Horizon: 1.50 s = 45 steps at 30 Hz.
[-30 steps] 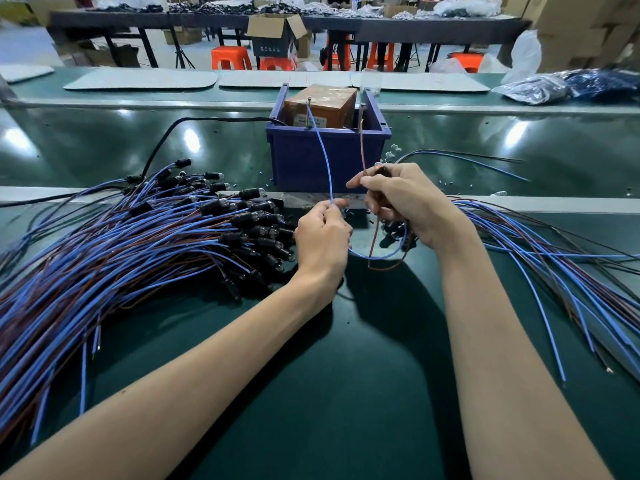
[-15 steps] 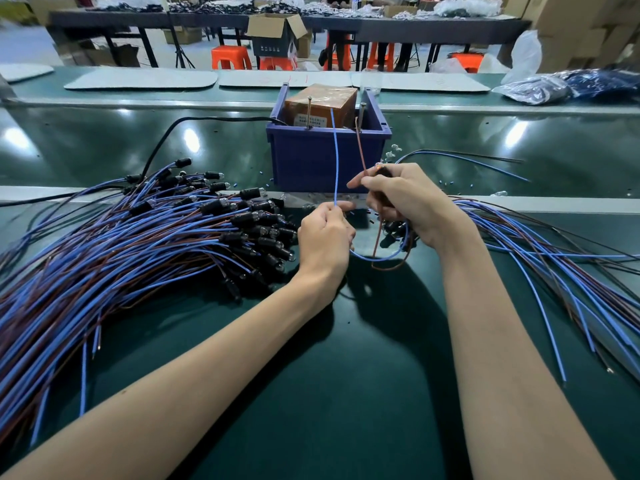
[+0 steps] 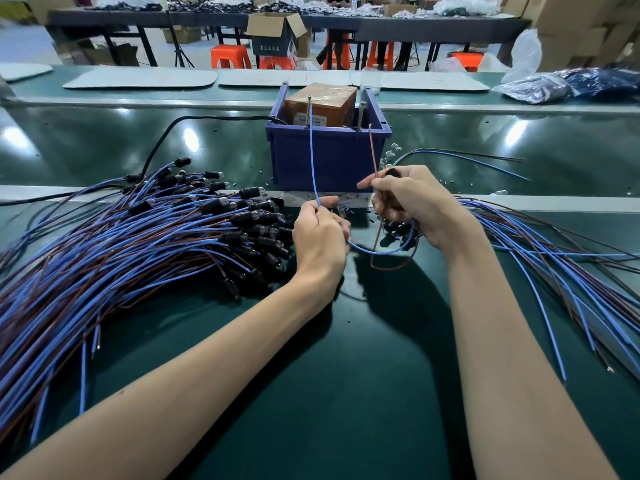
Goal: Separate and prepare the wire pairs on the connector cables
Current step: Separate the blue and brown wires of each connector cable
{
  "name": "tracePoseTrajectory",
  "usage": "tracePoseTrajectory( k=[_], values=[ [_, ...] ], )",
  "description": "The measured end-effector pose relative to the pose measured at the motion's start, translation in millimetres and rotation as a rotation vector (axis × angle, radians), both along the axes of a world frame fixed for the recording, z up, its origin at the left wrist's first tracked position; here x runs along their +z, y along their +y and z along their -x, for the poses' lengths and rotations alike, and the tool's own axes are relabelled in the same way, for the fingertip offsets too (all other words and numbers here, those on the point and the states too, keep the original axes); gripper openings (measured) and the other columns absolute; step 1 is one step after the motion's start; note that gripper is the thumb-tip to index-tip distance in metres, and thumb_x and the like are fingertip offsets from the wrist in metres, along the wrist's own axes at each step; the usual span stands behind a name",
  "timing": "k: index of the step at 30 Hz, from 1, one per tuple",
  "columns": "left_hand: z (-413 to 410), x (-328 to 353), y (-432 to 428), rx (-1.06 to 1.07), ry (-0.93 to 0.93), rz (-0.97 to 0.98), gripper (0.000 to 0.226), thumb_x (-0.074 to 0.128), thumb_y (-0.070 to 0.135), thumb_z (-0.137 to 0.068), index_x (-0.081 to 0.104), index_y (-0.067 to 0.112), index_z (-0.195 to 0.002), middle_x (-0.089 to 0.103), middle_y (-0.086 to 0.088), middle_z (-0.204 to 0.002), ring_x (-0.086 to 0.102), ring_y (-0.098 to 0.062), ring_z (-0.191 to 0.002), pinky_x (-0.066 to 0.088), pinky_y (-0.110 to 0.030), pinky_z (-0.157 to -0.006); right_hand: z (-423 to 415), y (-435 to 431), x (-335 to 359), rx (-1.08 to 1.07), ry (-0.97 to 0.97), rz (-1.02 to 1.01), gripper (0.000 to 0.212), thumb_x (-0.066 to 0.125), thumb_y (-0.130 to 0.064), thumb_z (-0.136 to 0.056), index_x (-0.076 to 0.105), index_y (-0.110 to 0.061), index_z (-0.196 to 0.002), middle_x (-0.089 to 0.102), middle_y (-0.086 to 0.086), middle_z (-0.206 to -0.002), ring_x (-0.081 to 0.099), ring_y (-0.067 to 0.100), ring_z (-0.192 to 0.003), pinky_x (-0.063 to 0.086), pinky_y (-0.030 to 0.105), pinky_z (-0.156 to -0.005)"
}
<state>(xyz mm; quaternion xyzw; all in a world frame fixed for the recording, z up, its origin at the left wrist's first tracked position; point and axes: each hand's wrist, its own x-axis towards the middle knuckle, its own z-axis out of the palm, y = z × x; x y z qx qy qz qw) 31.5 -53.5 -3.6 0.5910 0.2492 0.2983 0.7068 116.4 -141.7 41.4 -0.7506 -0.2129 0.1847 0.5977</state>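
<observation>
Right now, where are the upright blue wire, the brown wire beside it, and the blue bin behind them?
blue wire (image 3: 312, 157): head view, midway along its upright stretch.
brown wire (image 3: 373, 150): head view, on its raised upper stretch.
blue bin (image 3: 343, 157): head view, on its bare front wall.

I look over a glossy dark-green bench (image 3: 346, 393) to a shiny belt (image 3: 104, 143) with ceiling lights glinting off it. Farther back, a long dark table (image 3: 415, 27), orange stools (image 3: 230, 55) and cardboard boxes (image 3: 266, 26) stand on a pale floor (image 3: 24, 50).
</observation>
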Motion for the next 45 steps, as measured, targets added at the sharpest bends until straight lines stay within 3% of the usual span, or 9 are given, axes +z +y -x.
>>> tracePoseTrajectory(
  k=[4, 12, 31, 40, 45],
  values=[
    [-0.3, 0.3, -0.2, 0.016, 0.0, -0.009, 0.029, 0.027, 0.0, -0.094, 0.05, 0.016, -0.089, 0.043, 0.012, -0.035, 0.039, -0.002, -0.038, 0.03, -0.016, -0.039, 2.8, 4.4, 0.7, 0.01, -0.03, 0.017, 0.027, 0.043, -0.004, -0.097, 0.066, -0.01, -0.084, 0.048, -0.001, -0.046, 0.039, 0.003, -0.037, 0.029, 0.012, -0.036],
    [0.0, -0.3, 0.5, 0.015, 0.01, -0.018, 0.031, 0.027, 0.001, -0.095, 0.05, 0.019, -0.087, 0.043, 0.012, -0.035, 0.04, -0.001, -0.038, 0.031, -0.016, -0.039, 4.3, 5.3, 3.3, 0.025, -0.068, 0.064, 0.025, 0.043, -0.007, -0.098, 0.067, -0.008, -0.092, 0.043, 0.001, -0.049, 0.028, 0.012, -0.046, 0.022, 0.015, -0.036],
    [0.2, -1.2, 1.4, -0.012, 0.011, -0.04, 0.028, 0.028, 0.003, -0.096, 0.054, 0.015, -0.092, 0.044, 0.012, -0.036, 0.038, -0.002, -0.036, 0.028, -0.016, -0.038, 7.6, 3.8, 6.5, 0.054, -0.087, 0.057, 0.024, 0.046, -0.008, -0.097, 0.068, -0.01, -0.088, 0.04, -0.009, -0.04, 0.034, 0.002, -0.037, 0.023, 0.011, -0.035],
    [1.1, 4.7, 1.9, 0.018, 0.004, 0.117, 0.031, 0.023, -0.002, -0.093, 0.048, 0.016, -0.087, 0.042, 0.012, -0.034, 0.039, -0.001, -0.034, 0.03, -0.014, -0.035, 7.9, 4.1, 6.5, 0.035, -0.087, 0.057, 0.025, 0.045, -0.007, -0.098, 0.066, -0.012, -0.086, 0.04, -0.006, -0.043, 0.034, 0.005, -0.04, 0.023, 0.013, -0.037],
    [2.2, 8.0, 1.1, 0.075, -0.017, 0.185, 0.029, 0.022, -0.002, -0.096, 0.047, 0.013, -0.091, 0.043, -0.002, -0.052, 0.036, -0.003, -0.031, 0.029, -0.014, -0.035, 7.9, 4.9, 6.5, 0.039, -0.083, 0.045, 0.025, 0.044, -0.005, -0.098, 0.065, -0.011, -0.086, 0.04, -0.008, -0.041, 0.036, 0.002, -0.036, 0.025, 0.012, -0.036]
  ],
)
